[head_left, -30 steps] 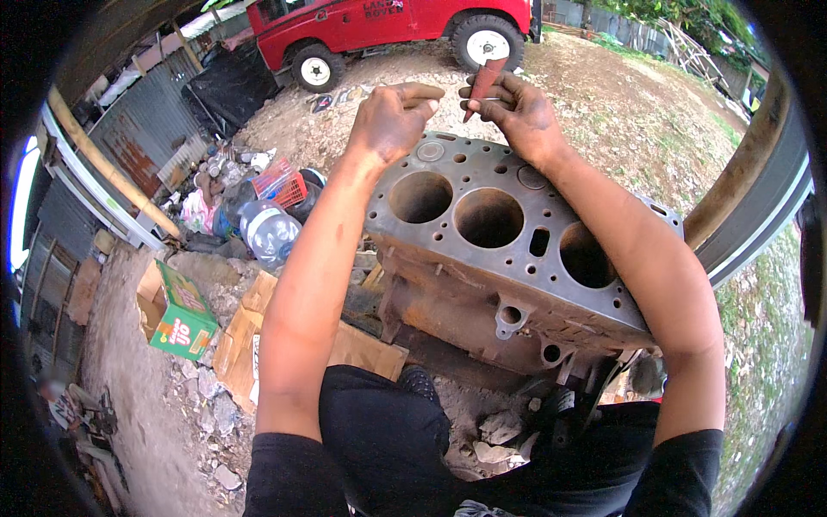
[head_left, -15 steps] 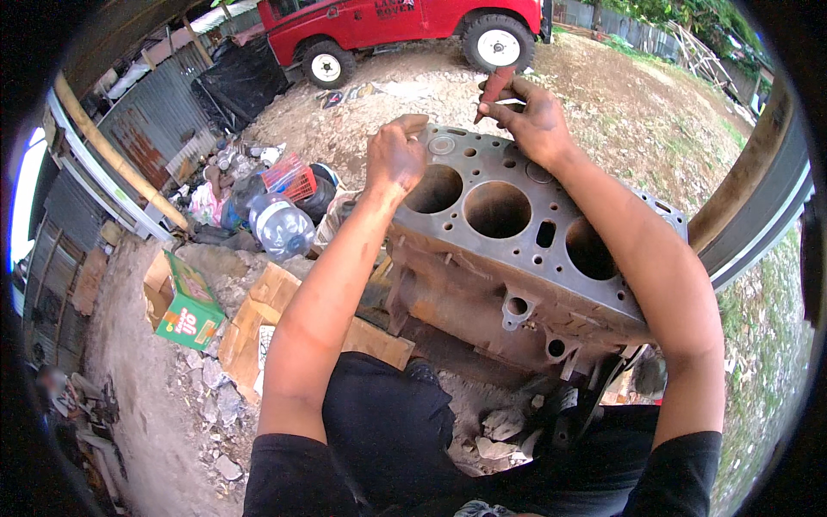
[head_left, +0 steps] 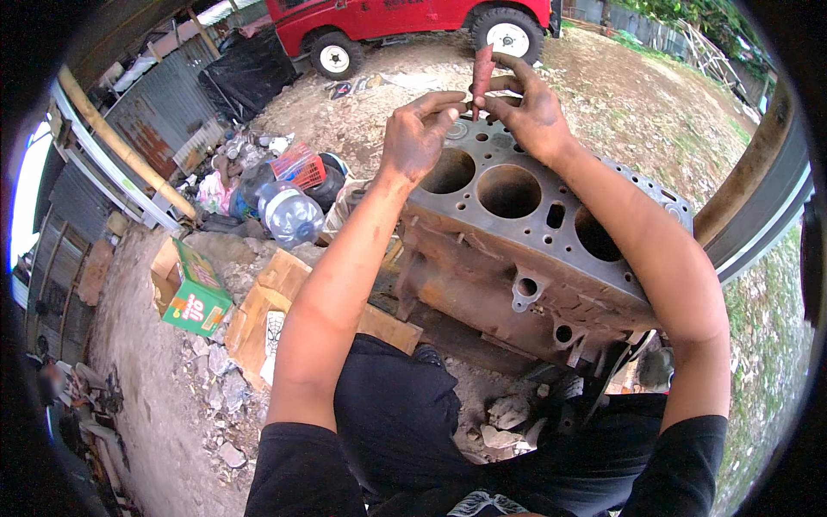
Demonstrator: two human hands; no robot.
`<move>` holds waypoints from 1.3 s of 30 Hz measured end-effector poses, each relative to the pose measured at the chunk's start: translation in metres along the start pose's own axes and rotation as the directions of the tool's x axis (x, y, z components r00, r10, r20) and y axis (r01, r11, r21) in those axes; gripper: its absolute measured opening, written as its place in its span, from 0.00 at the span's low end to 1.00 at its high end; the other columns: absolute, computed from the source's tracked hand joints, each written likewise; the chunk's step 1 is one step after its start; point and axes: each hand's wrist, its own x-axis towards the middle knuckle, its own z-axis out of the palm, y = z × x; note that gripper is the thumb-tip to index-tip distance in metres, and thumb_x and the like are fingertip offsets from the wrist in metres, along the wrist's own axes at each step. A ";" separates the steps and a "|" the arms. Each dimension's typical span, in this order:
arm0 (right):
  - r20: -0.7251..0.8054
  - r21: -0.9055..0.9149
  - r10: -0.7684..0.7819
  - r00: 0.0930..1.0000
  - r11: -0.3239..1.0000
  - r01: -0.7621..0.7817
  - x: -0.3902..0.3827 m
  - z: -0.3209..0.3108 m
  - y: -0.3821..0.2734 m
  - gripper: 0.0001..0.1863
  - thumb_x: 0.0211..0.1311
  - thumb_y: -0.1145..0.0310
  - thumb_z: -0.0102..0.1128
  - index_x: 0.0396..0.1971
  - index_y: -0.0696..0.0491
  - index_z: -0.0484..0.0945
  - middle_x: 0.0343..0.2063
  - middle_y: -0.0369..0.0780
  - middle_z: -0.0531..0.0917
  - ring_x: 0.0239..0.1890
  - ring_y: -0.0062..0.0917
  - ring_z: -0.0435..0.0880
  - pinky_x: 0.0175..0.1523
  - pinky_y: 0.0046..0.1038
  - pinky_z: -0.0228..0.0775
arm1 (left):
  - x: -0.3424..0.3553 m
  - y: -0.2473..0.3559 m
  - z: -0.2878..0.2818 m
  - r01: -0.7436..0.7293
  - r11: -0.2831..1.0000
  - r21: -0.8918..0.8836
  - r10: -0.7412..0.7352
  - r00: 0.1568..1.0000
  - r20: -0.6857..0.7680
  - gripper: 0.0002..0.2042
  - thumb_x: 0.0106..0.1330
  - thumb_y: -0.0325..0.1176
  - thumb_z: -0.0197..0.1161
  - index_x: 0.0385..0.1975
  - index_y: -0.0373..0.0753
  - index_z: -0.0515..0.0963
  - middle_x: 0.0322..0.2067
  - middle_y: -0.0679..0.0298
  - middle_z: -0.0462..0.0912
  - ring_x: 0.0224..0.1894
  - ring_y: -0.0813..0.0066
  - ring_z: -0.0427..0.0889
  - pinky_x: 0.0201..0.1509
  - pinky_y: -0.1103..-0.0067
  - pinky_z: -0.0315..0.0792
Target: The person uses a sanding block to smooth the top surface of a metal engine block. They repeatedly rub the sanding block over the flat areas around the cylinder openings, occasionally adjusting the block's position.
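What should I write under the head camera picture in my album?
Right hand holding a reddish strip, left hand beside it, near an engine block.

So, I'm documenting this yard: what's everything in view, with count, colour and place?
Rolled, tapered strip: 1, red-brown, top centre
Metal engine block: 1, grey top, rusty side, centre
Boxy vehicle with white-rimmed wheels: 1, red, top
Large plastic bottle: 1, clear, left of block
Plastic crate: 1, red, beyond bottle
Open cardboard box: 1, green, left ground
Torn cardboard: count unclear, brown, beside green box
Corrugated metal sheets: several, grey and rusty, upper left
Wooden posts: 2, tan, brown, either side
Left hand: 1, dark-smudged, beside strip
Right hand: 1, dark-smudged, holding strip
Short sleeves: 2, black, bottom
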 end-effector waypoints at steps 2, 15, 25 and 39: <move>-0.012 -0.005 -0.003 1.000 1.000 0.003 0.001 0.006 0.004 0.37 0.63 0.70 0.75 0.70 0.55 0.68 0.50 0.47 0.89 0.47 0.29 0.91 0.51 0.29 0.84 | -0.001 0.003 -0.004 0.033 0.993 -0.111 -0.027 0.998 0.059 0.15 0.72 0.31 0.68 0.56 0.34 0.85 0.50 0.55 0.90 0.53 0.73 0.87 0.62 0.76 0.77; 0.033 -0.004 -0.080 0.996 0.997 0.080 0.005 0.007 0.014 0.42 0.59 0.62 0.80 0.70 0.55 0.68 0.47 0.46 0.90 0.48 0.30 0.90 0.55 0.32 0.81 | 0.001 -0.004 -0.004 0.124 0.976 -0.182 -0.120 0.992 0.030 0.15 0.63 0.27 0.76 0.50 0.34 0.88 0.42 0.55 0.93 0.44 0.76 0.89 0.53 0.79 0.81; -0.020 -0.159 0.017 1.000 0.987 -0.020 0.002 0.005 0.006 0.44 0.56 0.53 0.82 0.66 0.60 0.70 0.48 0.49 0.88 0.48 0.33 0.89 0.56 0.34 0.80 | 0.003 -0.007 -0.006 0.175 0.957 -0.230 -0.169 0.985 0.047 0.15 0.62 0.24 0.77 0.47 0.32 0.84 0.43 0.56 0.90 0.46 0.73 0.88 0.52 0.78 0.83; 0.137 -0.139 0.141 0.980 0.983 -0.122 0.002 -0.001 -0.002 0.30 0.55 0.43 0.79 0.44 0.54 0.90 0.39 0.43 0.92 0.42 0.28 0.90 0.52 0.33 0.80 | 0.001 -0.006 -0.009 0.164 0.897 -0.409 -0.163 0.986 0.039 0.12 0.61 0.21 0.76 0.38 0.38 0.80 0.42 0.61 0.89 0.44 0.76 0.87 0.51 0.78 0.80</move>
